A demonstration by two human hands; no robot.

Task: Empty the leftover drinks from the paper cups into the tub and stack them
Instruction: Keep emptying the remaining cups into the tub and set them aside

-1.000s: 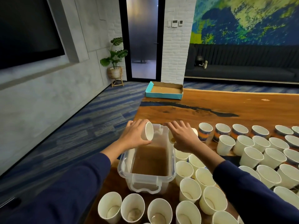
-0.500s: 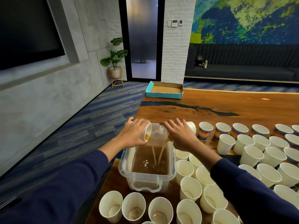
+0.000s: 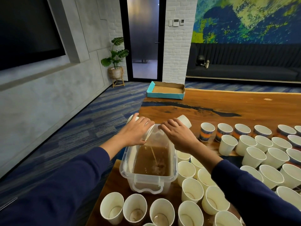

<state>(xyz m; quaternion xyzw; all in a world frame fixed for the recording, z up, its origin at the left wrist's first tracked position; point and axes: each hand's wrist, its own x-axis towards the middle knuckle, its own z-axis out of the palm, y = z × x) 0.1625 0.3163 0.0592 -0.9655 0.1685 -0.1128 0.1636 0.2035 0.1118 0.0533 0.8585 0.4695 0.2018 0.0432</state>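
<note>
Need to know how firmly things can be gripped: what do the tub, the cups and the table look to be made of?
Tub: clear, glossy plastic by the look; the brown liquid shows through its walls. Cups, like the one in the left hand: matte white paper or thin card with rolled rims, as on a standing cup. Table: polished wood with visible grain and a dark blue inlay, possibly resin.

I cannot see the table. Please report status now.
Left hand and right hand each grip a tipped cup over tub. Left cup pouring. Nothing blocking.
</note>
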